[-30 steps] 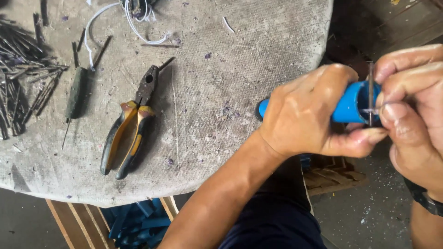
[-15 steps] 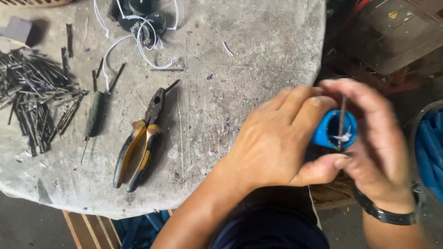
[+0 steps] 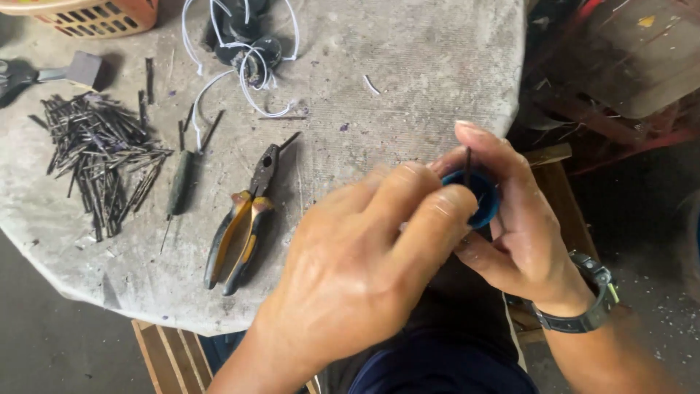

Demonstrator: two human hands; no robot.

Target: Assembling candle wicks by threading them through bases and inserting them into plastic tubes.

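Gripping blue cylinder [image 3: 483,198], both hands.

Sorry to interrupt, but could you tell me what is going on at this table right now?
A person is working with both bare hands at the edge of a round grey table. The left hand and right hand together hold a small blue round piece, with a thin dark pin standing up at it between the fingers. On the table lie pliers with orange-and-black handles, a slim dark tool, a pile of dark pins and some white wire.
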